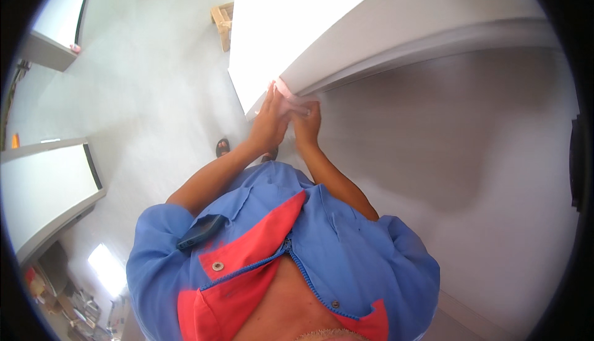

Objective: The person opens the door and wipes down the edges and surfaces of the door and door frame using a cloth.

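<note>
From my remote seat, the far left shows a white panel with a dark edge strip (59, 183), and beyond it the pale grey floor (154, 81). A dark phone (201, 231) pokes out of the chest pocket of the blue and red shirt (346, 248).

At centre, my left hand (269, 124) lies flat, fingers stretched up against the corner of the big white slab-like surface (297, 25). Right beside it, touching it, my right hand (307, 121) has its fingers curled and pinched on a thin strip of pale pink tape (283, 87) that runs over that corner edge. So both hands sit together at the corner, left pressing, right gripping the strip's loose end.

To the right the grey side wall (445, 130) of the slab falls away in shadow.

I judge the risk to be the thin tape tearing or wrinkling if the right hand pulls at an angle, or lifting off the edge should the left hand's pressure slacken.
</note>
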The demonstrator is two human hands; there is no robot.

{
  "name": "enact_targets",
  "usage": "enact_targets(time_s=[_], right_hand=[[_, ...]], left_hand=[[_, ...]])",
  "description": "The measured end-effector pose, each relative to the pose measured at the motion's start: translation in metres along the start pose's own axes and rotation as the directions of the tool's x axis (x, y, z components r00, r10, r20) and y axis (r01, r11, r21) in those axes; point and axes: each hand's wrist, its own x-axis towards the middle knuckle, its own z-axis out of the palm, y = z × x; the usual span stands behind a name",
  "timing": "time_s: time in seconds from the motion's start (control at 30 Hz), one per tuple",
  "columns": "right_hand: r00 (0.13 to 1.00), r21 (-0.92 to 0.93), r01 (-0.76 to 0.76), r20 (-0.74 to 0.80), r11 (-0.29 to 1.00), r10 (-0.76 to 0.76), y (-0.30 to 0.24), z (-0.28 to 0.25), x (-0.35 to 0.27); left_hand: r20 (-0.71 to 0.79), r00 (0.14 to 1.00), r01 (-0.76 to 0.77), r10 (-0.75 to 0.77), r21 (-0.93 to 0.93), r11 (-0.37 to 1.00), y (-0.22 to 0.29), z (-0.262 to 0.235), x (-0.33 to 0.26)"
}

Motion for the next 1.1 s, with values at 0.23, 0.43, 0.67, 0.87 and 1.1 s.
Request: enact_targets(time_s=[0.23, 0.43, 0.67, 0.87, 1.1], right_hand=[[0.836, 0.159, 0.536, -0.233, 0.829, -0.496, -0.131, -0.042, 0.015], [0.748, -0.097, 0.546, -0.391, 0.832, -0.537, -0.089, -0.050, 0.046], [0.757, -0.042, 0.591, -0.319, 0.806, -0.571, -0.104, -0.078, 0.059], [0.689, -0.076, 0.655, -0.348, 0.752, -0.636, -0.120, -0.073, 0.074], [0.999, -0.041, 0.032, 0.011, 0.999, -0.031, 0.010, -0.045, 0.063]], left_hand=[[-0.170, 0.715, -0.616, 0.678, 0.305, 0.726, 0.099, -0.033, 0.072], [0.086, 0.776, -0.527, 0.624, 0.632, 0.568, 0.122, -0.020, 0.062], [0.264, 0.822, -0.538, 0.505, 0.653, 0.534, 0.143, -0.003, 0.071], [0.186, 0.842, -0.489, 0.506, 0.659, 0.572, 0.130, 0.005, 0.083], [0.431, 0.866, -0.487, 0.255, 0.607, 0.628, 0.009, 0.013, 0.018]])
